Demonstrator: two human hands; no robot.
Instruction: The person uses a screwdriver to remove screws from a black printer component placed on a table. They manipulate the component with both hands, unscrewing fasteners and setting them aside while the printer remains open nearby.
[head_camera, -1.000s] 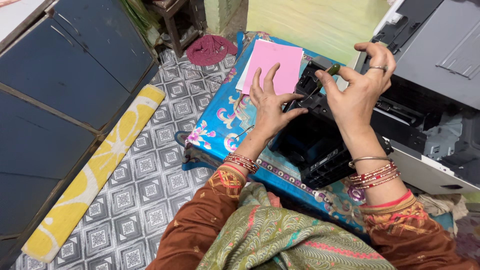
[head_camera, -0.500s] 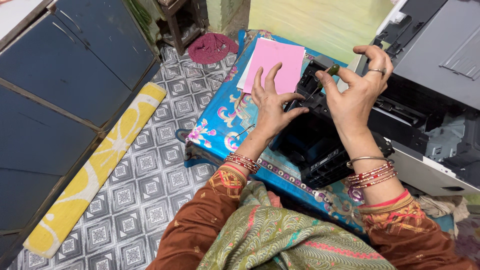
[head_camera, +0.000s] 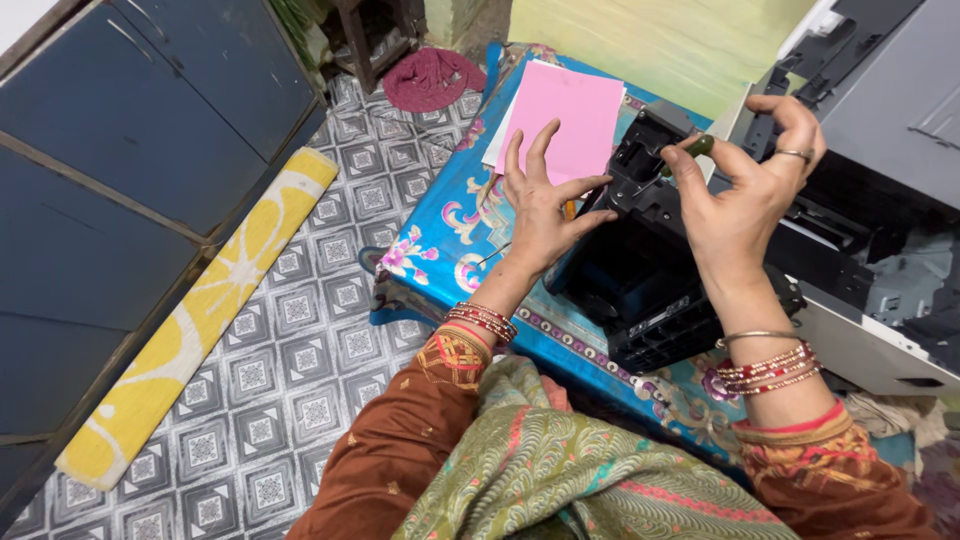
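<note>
1. The left hand (head_camera: 540, 205) is spread wide, fingers fanned, and holds nothing; its palm and thumb press against the left side of the black cartridge (head_camera: 650, 255).
2. The right hand (head_camera: 745, 190) pinches a small green lever (head_camera: 697, 146) between thumb and forefinger at the top of the cartridge; the other fingers curl loosely above, one with a ring.
3. The cartridge sits between the two hands on the tabletop (head_camera: 440, 225), which has a blue patterned cloth over it.
4. The cartridge's near end reaches toward the right wrist, where bangles (head_camera: 770, 365) show.
5. A pink sheet (head_camera: 570, 120) lies on the cloth just beyond the left fingertips, with a white sheet partly under it.
6. A grey printer (head_camera: 900, 110) stands open just right of the right hand, its dark inside showing behind the hand.
7. Left of the left hand, below the tabletop, is a patterned tile floor (head_camera: 290, 360) with a long yellow board (head_camera: 200, 320) lying on it.
8. A dark red cloth (head_camera: 430, 78) lies on the floor well beyond the left hand.
</note>
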